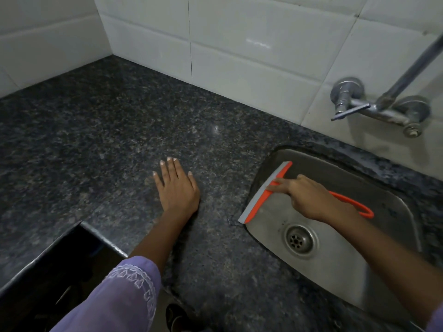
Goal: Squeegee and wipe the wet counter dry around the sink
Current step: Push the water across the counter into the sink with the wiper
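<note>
As the right hand (304, 198) grips an orange squeegee (266, 191) at the sink's left rim, the left hand (178, 188) lies flat on the dark granite desk (119, 140).

Fingers of the right hand curl round the squeegee's orange handle, the forefinger stretched along it toward the blade; the grey rubber blade runs along the left edge of the steel sink (347, 271), above the basin, and the handle's orange loop shows behind the wrist. With fingers straight and slightly spread, the left hand presses palm-down on the desk, well apart from the sink, its lilac embroidered sleeve (124, 293) in the foreground. A drain (298, 239) sits in the basin below the squeegee, and a chrome wall tap (374, 106) juts from white tiles (239, 44) behind.
</note>
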